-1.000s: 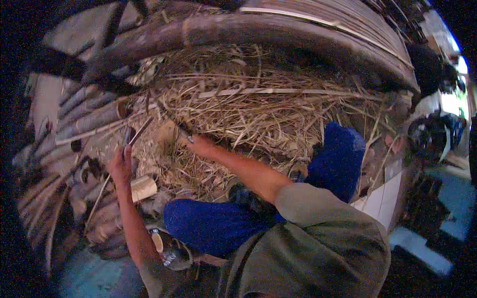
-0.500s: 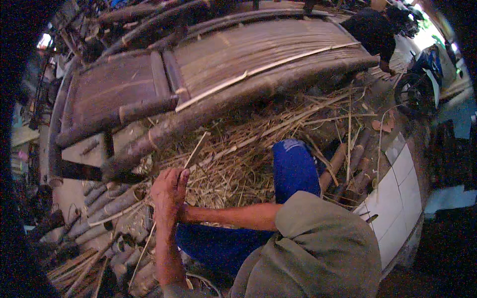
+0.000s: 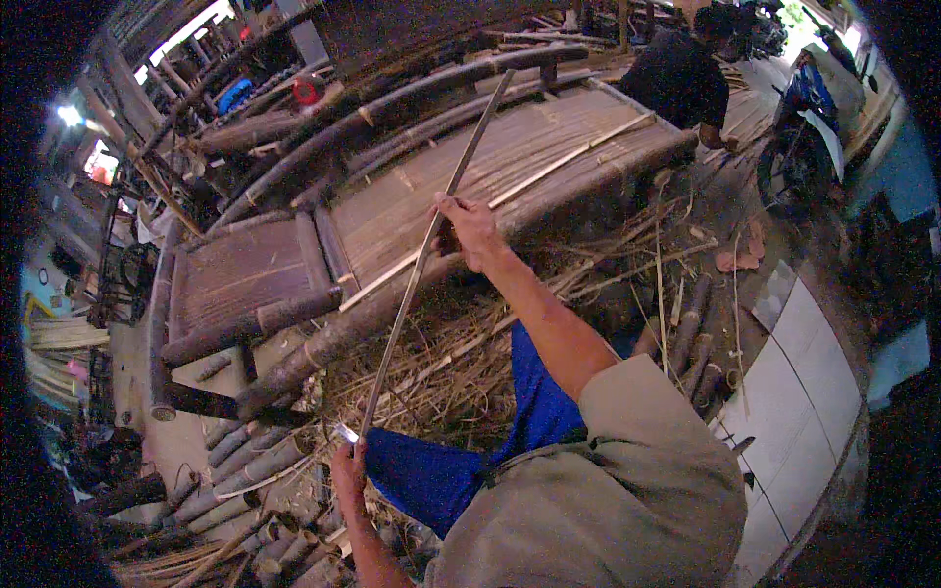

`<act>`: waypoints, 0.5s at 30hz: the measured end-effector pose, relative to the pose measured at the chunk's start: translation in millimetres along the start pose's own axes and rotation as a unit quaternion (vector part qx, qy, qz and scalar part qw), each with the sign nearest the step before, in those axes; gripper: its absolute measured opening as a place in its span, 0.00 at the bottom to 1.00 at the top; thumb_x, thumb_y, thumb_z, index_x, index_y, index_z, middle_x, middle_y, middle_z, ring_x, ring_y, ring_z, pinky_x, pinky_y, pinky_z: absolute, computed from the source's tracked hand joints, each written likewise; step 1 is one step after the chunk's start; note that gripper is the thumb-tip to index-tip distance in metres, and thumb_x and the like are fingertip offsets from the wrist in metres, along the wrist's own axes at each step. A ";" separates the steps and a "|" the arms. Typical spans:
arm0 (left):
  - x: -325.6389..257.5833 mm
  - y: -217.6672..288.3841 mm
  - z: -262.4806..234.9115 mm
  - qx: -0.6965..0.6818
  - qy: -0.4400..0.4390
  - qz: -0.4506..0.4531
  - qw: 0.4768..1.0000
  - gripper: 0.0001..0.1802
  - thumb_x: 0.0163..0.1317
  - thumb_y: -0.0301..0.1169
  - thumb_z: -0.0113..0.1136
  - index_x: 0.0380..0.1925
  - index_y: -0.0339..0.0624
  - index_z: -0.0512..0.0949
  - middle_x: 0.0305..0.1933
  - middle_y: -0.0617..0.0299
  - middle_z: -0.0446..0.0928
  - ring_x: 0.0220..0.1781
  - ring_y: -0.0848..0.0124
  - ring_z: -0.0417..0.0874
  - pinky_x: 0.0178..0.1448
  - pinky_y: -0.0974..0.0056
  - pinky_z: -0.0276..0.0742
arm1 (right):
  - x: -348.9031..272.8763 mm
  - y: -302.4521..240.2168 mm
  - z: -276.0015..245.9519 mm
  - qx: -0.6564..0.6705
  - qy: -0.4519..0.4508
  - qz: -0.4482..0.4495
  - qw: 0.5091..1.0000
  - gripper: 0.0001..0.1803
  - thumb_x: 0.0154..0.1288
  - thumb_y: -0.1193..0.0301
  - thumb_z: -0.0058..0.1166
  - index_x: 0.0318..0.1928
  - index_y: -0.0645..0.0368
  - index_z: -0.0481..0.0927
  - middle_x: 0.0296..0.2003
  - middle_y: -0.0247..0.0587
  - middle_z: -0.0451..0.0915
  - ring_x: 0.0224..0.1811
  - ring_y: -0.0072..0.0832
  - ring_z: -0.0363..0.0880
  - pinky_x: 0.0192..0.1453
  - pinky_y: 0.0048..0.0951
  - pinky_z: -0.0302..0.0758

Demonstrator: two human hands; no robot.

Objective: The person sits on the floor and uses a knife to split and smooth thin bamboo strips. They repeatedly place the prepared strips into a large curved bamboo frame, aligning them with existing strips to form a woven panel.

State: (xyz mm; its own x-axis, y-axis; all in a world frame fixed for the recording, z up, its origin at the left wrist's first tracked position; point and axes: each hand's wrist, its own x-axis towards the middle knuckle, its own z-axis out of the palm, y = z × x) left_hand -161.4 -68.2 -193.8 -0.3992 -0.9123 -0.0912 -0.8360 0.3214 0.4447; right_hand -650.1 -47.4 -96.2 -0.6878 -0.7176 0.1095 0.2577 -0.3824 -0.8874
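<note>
My right hand [image 3: 472,233] pinches a long, thin bamboo strip [image 3: 402,314] near its middle. The strip slants from above the bamboo bench [image 3: 245,284] down to my left hand [image 3: 348,475]. Closed fingers there wrap round a shiny metal tool [image 3: 345,433], which looks like a short blade, mostly hidden by the hand and glare. The strip's lower end meets this hand; whether the fingers grip it too, I cannot tell. On the slatted bench behind lies a paler bamboo strip [image 3: 578,157], along its near rail.
Bamboo shavings [image 3: 431,363] cover the ground before the bench. Cut bamboo poles [image 3: 255,465] lie at lower left. White tiles [image 3: 794,372] edge the right side. A person in dark clothing [image 3: 676,83] bends beyond the bench, near a parked motorcycle [image 3: 799,157].
My hands were close together at the left; now the right has moved up and right along the bamboo strip, and the left is lower. The view has shifted, showing more of the background.
</note>
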 end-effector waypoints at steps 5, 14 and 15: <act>41.7 18.3 19.1 -0.081 0.148 0.056 0.984 0.26 0.68 0.52 0.54 0.38 0.35 0.79 0.31 0.44 0.78 0.35 0.48 0.79 0.41 0.52 0.72 | 84.5 10.3 -65.6 -0.287 0.039 -0.107 0.951 0.17 0.70 0.59 0.55 0.48 0.60 0.78 0.33 0.45 0.80 0.34 0.35 0.82 0.29 0.31 0.78; 102.7 160.3 14.8 0.030 0.235 0.125 0.963 0.20 0.66 0.52 0.56 0.46 0.51 0.81 0.40 0.51 0.84 0.42 0.51 0.84 0.44 0.54 0.77 | 52.2 83.5 -117.5 -0.689 0.151 -0.249 0.664 0.29 0.64 0.56 0.53 0.62 0.56 0.74 0.58 0.60 0.73 0.62 0.53 0.68 0.64 0.53 0.67; 109.4 165.9 17.1 0.048 0.200 0.112 0.972 0.19 0.66 0.52 0.56 0.46 0.52 0.81 0.41 0.52 0.84 0.43 0.52 0.84 0.44 0.54 0.77 | 45.7 86.9 -118.3 -0.681 0.140 -0.213 0.687 0.28 0.63 0.58 0.54 0.62 0.56 0.74 0.58 0.60 0.72 0.64 0.53 0.67 0.65 0.54 0.66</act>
State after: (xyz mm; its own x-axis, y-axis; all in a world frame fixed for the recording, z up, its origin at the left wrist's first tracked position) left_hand -350.2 -110.3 -145.2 -0.4139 -0.8361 0.3601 -0.7838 0.5285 0.3261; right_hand -739.4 -44.6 -221.2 -0.6570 -0.4966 0.5672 -0.7493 0.5127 -0.4191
